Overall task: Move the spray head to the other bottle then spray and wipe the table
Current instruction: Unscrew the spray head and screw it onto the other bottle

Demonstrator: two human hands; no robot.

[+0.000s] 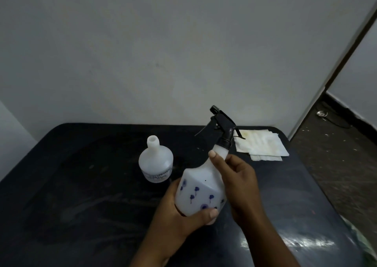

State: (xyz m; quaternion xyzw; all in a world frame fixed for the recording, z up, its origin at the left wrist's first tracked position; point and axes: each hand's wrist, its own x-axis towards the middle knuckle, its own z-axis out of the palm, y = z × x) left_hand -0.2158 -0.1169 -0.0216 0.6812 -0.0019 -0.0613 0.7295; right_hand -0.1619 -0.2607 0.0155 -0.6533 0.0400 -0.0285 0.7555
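Left hand [181,211] cups base of tilted patterned bottle [201,193]; right hand [237,177] wraps its neck below black spray head [223,124], thumb extended upward.

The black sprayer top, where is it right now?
In the head view, the black spray head sits screwed on the flowered bottle, held up in both hands right of the open bottle, in front of the folded cloths.

Plain grey-white painted wall [163,52]: fills the background behind the bench. Dark vertical door-frame strip [346,62]: runs diagonally at right. Speckled dark stone floor [336,164]: lower right. Small round metal floor fitting [322,113]: near the black skirting [344,108], a dark cable beside it.
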